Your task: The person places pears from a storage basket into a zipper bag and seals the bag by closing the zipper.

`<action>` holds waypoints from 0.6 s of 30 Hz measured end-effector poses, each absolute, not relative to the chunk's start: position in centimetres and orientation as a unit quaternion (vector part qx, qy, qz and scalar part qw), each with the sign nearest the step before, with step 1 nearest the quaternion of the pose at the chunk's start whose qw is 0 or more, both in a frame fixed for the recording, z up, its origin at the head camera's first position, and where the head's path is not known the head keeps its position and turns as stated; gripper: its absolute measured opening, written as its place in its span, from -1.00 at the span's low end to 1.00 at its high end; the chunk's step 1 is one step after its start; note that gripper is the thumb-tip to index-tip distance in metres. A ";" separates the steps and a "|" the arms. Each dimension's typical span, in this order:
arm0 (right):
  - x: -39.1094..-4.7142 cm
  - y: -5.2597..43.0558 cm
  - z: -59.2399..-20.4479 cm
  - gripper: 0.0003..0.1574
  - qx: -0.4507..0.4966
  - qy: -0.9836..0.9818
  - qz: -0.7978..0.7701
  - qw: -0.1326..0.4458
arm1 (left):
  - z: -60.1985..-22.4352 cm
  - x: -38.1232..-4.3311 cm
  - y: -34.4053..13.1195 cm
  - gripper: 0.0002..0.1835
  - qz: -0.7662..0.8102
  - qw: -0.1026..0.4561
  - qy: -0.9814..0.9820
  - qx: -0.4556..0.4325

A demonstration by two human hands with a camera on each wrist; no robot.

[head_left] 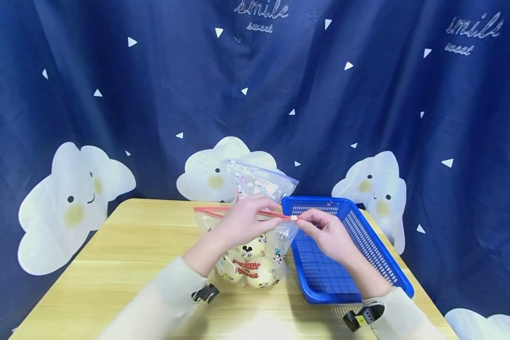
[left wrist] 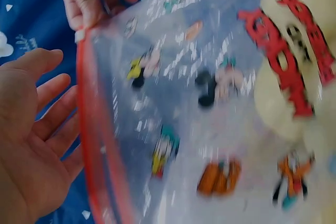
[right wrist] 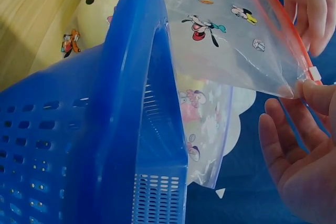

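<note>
A clear zip bag [head_left: 286,236] printed with cartoon figures and red lettering stands on the table, with a red zip strip along its top. Inside are several round, pale yellow items [head_left: 261,276]. My right hand [head_left: 329,238] pinches the bag's top right corner between thumb and finger, beside the white slider [right wrist: 314,73]. Close to the middle of the red strip is my left hand [head_left: 250,219]. In the left wrist view its fingers [left wrist: 58,116] are spread and loosely extended at the strip, the thumb standing apart. The strip gapes slightly on the left.
Behind the bag stands a second clear printed bag [head_left: 265,179] with a purple zip edge. To the right, a blue plastic basket [head_left: 393,267] sits on the wooden table [head_left: 144,236], close by my right forearm. A dark blue curtain [head_left: 174,71] hangs behind.
</note>
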State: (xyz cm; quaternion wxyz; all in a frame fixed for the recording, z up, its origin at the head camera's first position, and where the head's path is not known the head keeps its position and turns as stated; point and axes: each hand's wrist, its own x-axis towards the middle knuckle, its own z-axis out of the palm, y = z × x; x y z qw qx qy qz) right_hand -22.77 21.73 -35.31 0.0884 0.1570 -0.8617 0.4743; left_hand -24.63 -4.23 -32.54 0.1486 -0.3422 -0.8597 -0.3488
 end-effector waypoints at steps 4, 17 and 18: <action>-22.7 21.6 -35.4 -0.88 0.170 -0.861 0.470 0.091 | -33.1 -25.3 -2.5 -0.79 -0.393 0.109 -0.849 -0.337; -22.3 21.3 -35.4 -0.89 0.155 -0.871 0.456 0.097 | -33.1 -25.1 -1.7 -0.90 -0.366 0.100 -0.860 -0.340; -22.4 21.3 -35.4 -0.89 0.151 -0.871 0.457 0.098 | -33.2 -25.1 -2.0 -0.91 -0.363 0.101 -0.864 -0.335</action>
